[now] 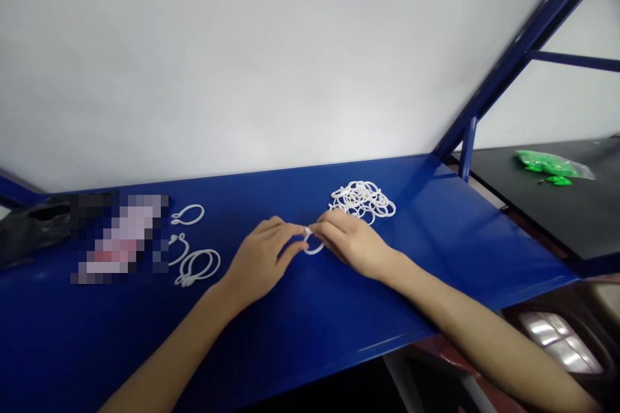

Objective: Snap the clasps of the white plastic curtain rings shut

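Note:
Near the middle of the blue table, a white plastic ring (314, 251) is held between both my hands. The thumb and index finger of my left hand (264, 255) pinch it at its knobbed end. From the other side, the fingers of my right hand (351, 242) close on the same end, partly hiding the ring. Just beyond my right hand lies a tangled pile of similar white rings (363, 197). Left of my left hand are several loose rings: one apart (190, 214) at the back, others (199, 266) overlapping nearer me.
The blue table (310, 329) meets a pale wall behind. At left lie a blurred-out pinkish item (126, 235) and a black plastic bag (33, 226). A blue metal frame (508, 68) rises at right. Beyond it, a clear bag of green pieces (552, 164) rests on a black table (542, 206).

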Demonstrator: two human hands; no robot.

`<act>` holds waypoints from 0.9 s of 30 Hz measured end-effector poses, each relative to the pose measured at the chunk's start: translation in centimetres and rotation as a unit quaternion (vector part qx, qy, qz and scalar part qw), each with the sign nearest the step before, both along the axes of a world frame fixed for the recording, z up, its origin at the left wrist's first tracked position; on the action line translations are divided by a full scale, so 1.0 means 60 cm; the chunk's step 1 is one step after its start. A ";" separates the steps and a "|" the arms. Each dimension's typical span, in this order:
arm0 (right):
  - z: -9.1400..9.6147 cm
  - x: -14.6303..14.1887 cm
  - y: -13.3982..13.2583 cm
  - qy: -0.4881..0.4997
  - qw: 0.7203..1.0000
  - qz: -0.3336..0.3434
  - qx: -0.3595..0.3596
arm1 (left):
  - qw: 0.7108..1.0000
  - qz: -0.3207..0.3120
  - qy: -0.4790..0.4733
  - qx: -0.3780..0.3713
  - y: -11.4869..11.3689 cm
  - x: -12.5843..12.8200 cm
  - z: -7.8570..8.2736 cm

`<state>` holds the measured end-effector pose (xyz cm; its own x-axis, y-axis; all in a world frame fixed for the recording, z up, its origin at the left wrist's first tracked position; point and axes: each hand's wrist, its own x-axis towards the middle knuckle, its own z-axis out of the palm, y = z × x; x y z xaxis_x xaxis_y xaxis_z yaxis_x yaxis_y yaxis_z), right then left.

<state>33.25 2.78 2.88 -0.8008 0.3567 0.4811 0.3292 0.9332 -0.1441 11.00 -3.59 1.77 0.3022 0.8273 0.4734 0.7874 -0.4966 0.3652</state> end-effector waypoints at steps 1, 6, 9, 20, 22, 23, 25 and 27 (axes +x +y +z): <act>0.005 0.007 0.010 0.002 1.000 -0.024 0.006 | 0.999 0.019 0.020 0.028 0.007 -0.013 0.002; 0.028 0.066 0.058 -0.011 0.992 -0.127 -0.010 | 0.952 0.267 0.152 0.007 0.034 -0.102 0.000; 0.034 0.093 0.078 -0.051 0.990 -0.134 -0.018 | 0.911 0.355 0.202 -0.062 0.036 -0.147 -0.005; 0.024 0.105 0.094 -0.096 0.976 -0.191 -0.039 | 0.879 0.412 0.237 -0.035 0.030 -0.184 -0.019; 0.022 0.106 0.096 -0.095 0.975 -0.200 -0.031 | 0.871 0.432 0.233 -0.036 0.030 -0.188 -0.020; 0.021 0.106 0.097 -0.095 0.974 -0.203 -0.026 | 0.869 0.437 0.227 -0.044 0.029 -0.190 -0.021; 0.020 0.107 0.098 -0.095 0.974 -0.206 -0.019 | 0.873 0.437 0.209 -0.057 0.030 -0.194 -0.022; 0.019 0.107 0.098 -0.090 0.975 -0.204 -0.015 | 0.884 0.427 0.181 -0.062 0.030 -0.197 -0.024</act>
<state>39.68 8.67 4.02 -0.6601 0.6749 0.3299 0.6944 0.7157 -0.0748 -0.84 -1.79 0.34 -0.3452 0.8652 0.3638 0.9318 0.3622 0.0229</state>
